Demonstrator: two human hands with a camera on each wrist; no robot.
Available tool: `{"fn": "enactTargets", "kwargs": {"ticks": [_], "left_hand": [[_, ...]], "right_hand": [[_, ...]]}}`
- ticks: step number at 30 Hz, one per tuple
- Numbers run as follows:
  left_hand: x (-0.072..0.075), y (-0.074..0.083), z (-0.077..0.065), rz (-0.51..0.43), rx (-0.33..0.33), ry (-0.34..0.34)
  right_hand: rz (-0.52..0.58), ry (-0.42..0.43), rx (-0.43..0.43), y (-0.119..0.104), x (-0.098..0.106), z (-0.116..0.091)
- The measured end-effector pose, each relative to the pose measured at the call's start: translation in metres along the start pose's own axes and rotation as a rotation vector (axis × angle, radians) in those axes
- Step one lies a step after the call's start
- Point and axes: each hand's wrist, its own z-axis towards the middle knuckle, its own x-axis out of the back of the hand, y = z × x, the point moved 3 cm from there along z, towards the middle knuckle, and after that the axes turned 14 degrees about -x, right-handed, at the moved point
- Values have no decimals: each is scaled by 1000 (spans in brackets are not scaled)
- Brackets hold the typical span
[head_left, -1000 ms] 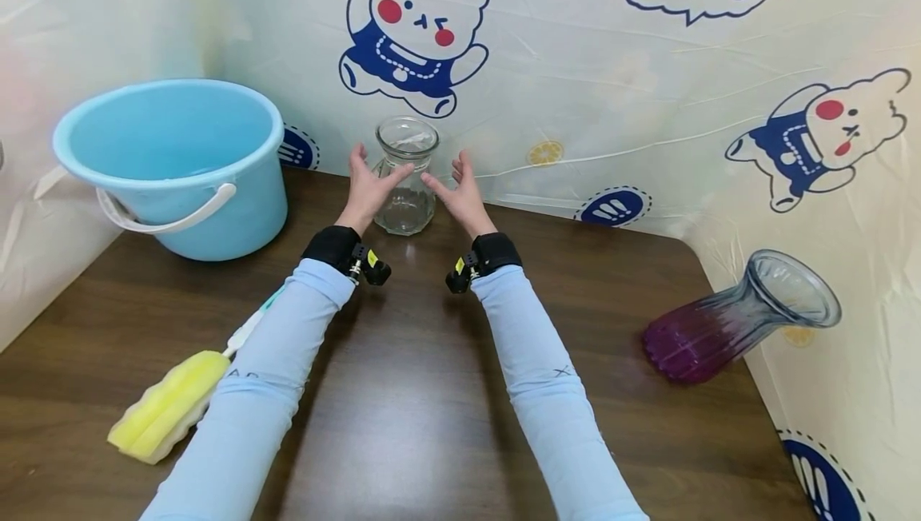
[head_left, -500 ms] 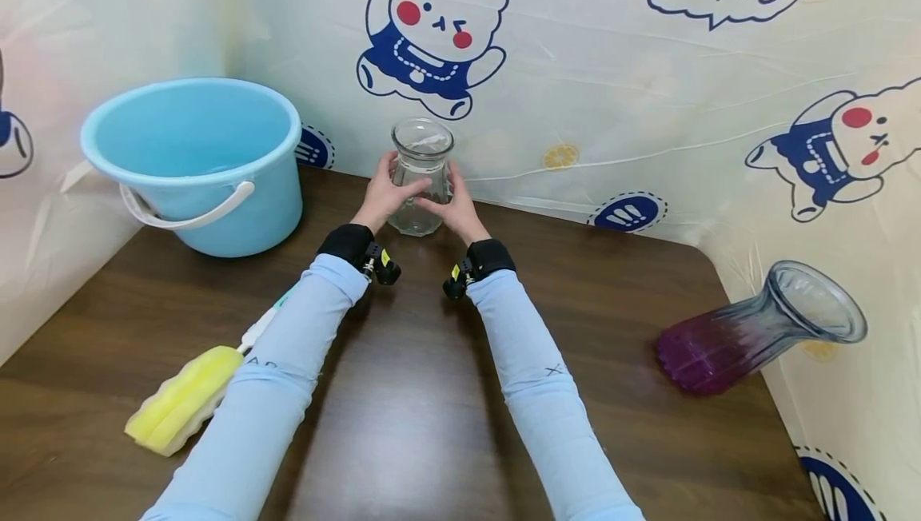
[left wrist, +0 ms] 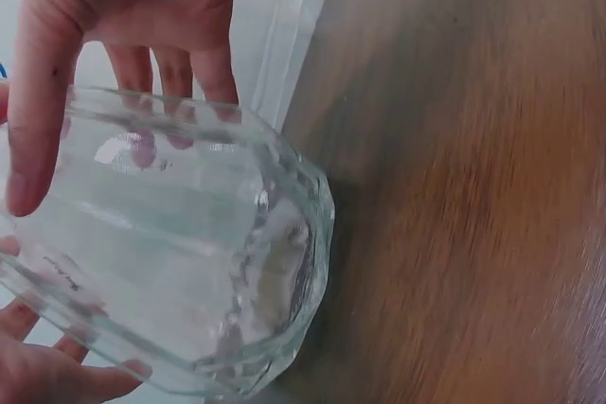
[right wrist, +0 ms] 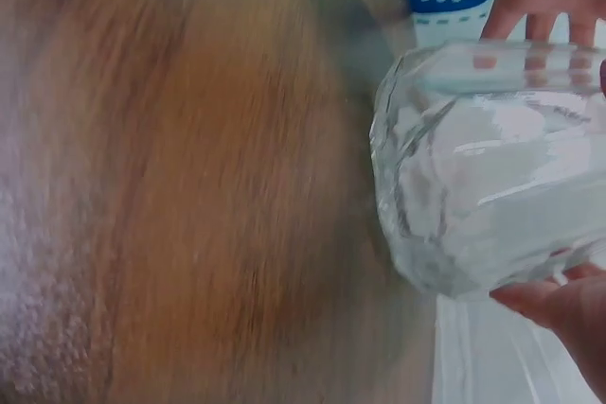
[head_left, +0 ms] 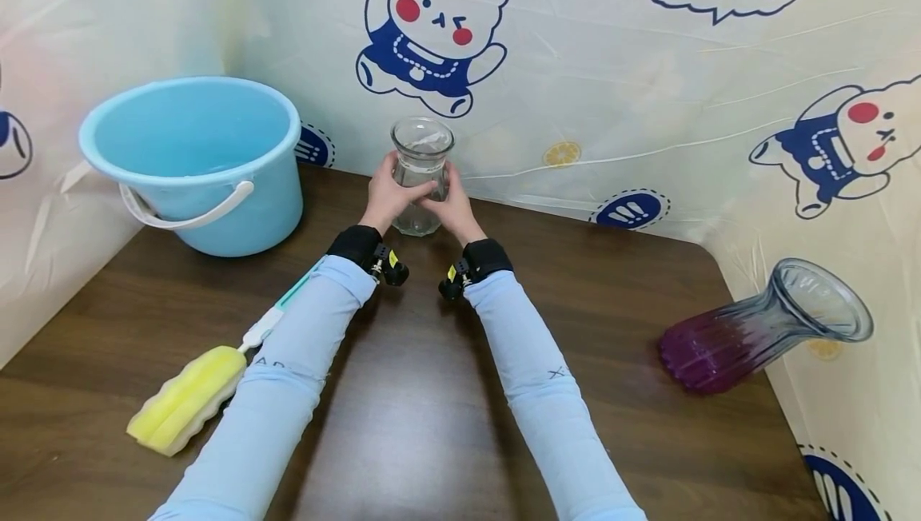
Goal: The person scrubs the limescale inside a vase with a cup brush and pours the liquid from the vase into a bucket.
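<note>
A clear glass vase (head_left: pixel 417 173) with a wide rim and faceted sides stands at the back of the table, close to the wall covering. My left hand (head_left: pixel 388 197) grips it from the left and my right hand (head_left: pixel 455 209) from the right. Both thumbs lie across its front, nearly meeting, while the other fingers wrap its sides and are partly hidden. In the left wrist view the vase (left wrist: pixel 170 234) shows its thick bottom, with fingers seen through the glass. The right wrist view has the same vase (right wrist: pixel 492 177) between both hands.
A light blue bucket (head_left: pixel 281 201) with a white handle stands at the back left. Before it lies a brush (head_left: pixel 189 399) with a yellow sponge head, its handle partly under my left forearm. A purple-bottomed glass vase (head_left: pixel 719 345) is near the table's (head_left: pixel 403 425) right edge.
My hands have closed in on the clear vase from both sides and now grip it. The head view has shifted slightly; bucket, brush and purple vase stay in place on the table.
</note>
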Motion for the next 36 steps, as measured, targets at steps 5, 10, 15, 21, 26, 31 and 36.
{"fn": "enactTargets", "kwargs": {"ticks": [5,10,15,21,26,31,36], "left_hand": [[-2,3,-4,29,-20,40],[-7,10,-7,13,-24,41],[-13,18,-11,-13,-15,8],[-17,43,-16,-15,-59,-72],[-18,68,-22,-33,-118,-128],[-15,90,-33,-41,-201,-180],[-10,113,-46,-71,-288,-226]], "right_hand": [[-21,12,-4,-2,3,-7],[-65,42,6,-3,12,-16],[-106,72,34,-3,24,-25],[-120,107,42,-5,42,-48],[-152,117,55,-12,60,-70],[-201,99,103,-21,77,-95],[-211,107,194,-31,90,-121]]}}
